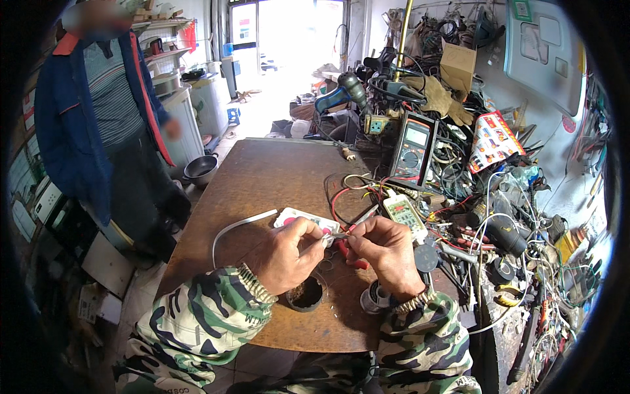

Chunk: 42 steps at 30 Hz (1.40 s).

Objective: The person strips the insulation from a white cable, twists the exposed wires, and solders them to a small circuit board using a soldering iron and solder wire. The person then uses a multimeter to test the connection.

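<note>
Over the near part of the brown wooden table (262, 177), my left hand (287, 258) and my right hand (386, 253) meet, fingertips pinched almost together. Between them runs a short, thin wire (338, 235), too small to make out fully. Just beyond my left fingers lies a white plastic case (307, 218) with pinkish-red spots, partly hidden. A white cable (226, 231) curves on the table left of it. Red-handled pliers (357, 264) lie below my right fingertips. Close to my wrists stand a small dark round container (306, 297) and a spool of silvery wire (375, 299).
A black-framed multimeter (413, 150) and a smaller pale meter (405, 213) stand to the right, among tangled cables and tools. A blue heat gun (335, 98) sits at the far end. At the left stands another person (105, 125), near a pan (201, 168) on the floor.
</note>
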### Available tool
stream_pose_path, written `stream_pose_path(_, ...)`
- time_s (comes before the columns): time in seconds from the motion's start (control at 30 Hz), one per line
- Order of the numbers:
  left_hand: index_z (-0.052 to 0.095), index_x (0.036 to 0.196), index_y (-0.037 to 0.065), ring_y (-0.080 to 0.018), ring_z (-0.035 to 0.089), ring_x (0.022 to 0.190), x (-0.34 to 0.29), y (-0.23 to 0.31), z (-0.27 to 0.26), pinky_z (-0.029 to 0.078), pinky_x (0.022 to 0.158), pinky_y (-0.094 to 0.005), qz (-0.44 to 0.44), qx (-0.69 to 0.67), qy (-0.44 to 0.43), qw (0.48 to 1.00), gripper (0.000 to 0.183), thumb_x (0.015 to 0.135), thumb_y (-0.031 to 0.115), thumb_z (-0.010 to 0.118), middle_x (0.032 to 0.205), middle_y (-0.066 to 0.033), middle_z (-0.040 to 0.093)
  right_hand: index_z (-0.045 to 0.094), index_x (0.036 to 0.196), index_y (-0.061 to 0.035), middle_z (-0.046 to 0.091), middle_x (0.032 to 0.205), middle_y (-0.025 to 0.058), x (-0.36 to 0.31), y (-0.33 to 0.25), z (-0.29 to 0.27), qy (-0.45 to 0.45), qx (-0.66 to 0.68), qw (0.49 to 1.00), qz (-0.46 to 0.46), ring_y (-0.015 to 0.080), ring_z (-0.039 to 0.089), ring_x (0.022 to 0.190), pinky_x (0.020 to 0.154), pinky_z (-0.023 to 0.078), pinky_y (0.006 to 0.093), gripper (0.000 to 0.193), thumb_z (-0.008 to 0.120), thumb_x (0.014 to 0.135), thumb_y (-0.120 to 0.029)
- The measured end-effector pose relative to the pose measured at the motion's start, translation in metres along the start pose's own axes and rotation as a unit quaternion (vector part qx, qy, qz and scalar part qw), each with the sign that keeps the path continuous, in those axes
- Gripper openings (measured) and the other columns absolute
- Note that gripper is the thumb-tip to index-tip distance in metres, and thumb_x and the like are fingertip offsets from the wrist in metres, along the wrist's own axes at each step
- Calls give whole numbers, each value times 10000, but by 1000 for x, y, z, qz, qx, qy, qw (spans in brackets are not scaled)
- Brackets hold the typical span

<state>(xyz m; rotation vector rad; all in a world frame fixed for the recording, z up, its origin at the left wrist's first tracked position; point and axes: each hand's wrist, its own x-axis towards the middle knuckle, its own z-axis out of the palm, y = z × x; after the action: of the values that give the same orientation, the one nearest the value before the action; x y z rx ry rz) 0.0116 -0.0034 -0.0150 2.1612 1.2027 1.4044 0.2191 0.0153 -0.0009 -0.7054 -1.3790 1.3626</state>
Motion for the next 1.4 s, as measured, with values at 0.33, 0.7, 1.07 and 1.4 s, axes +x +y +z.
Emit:
stream_pose_path(0.33,552,925,-40,-108,617,765,2,0,-2,520,692,-277,16,-1,7,1000,117,877,-8,653,830,-88,643,650,875,13,680,756,38,-1,-3,0,10,-21,1000,-2,93,637,652,602,505,231,22,668,885,4)
stream_pose_path(0.7,588,1033,-68,-109,646,760,7,-1,-2,551,684,-247,-143,-232,-23,962,149,930,38,614,944,-69,654,661,946,34,697,799,51,0,-4,2,65,-23,997,-26,97,643,676,621,520,233,48,647,916,0)
stream_pose_path(1.07,628,1045,-20,-79,636,776,10,2,-15,541,711,-225,-242,-296,-57,922,148,962,100,600,936,-26,661,659,919,41,688,833,83,5,-3,-13,101,3,992,-72,144,659,687,663,565,277,48,633,879,52)
stream_pose_path(1.4,603,1050,0,-86,640,768,12,-3,-17,546,684,-227,-258,-345,-46,901,162,974,143,610,908,-42,659,673,915,33,679,812,46,6,-2,-21,116,-45,989,-78,103,615,670,654,525,250,41,645,885,34)
